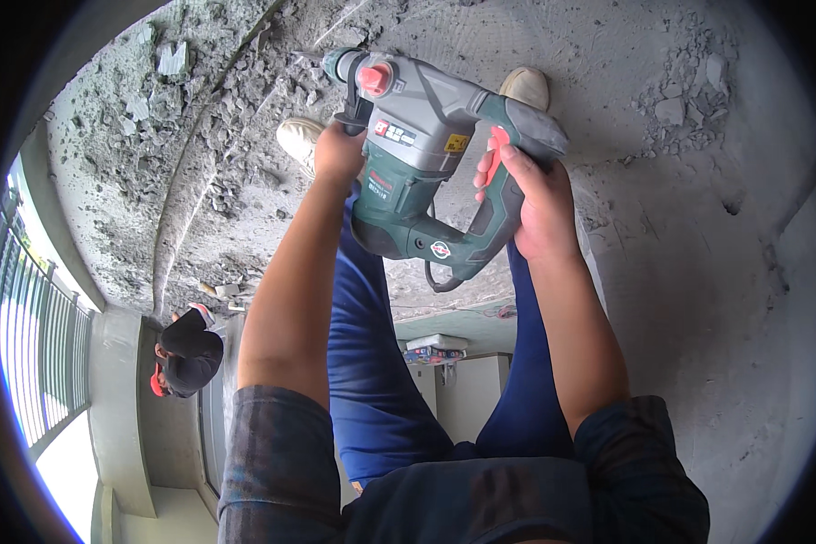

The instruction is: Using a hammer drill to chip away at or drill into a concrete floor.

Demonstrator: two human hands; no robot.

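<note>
A green and grey rotary hammer (403, 195) with a red knob hangs across the upper middle, in front of my legs. Its chuck (340, 63) points to the upper left, toward broken rubble. My left hand (338, 154) is closed round the black side handle near the chuck. The rear handle (499, 213) is in my right hand (544, 208), whose thumb lies over the top and whose fingertips show beside the red trigger (493, 156). Whether the trigger is pressed, I cannot tell.
Loose rubble (199, 127) covers the floor at the left, crossed by a dark cable (165, 186). More broken chunks (684, 104) lie at the upper right. My shoes (526, 88) stand beyond the tool. A person in dark clothes and a red cap (190, 354) is at the left, near a railing (41, 317).
</note>
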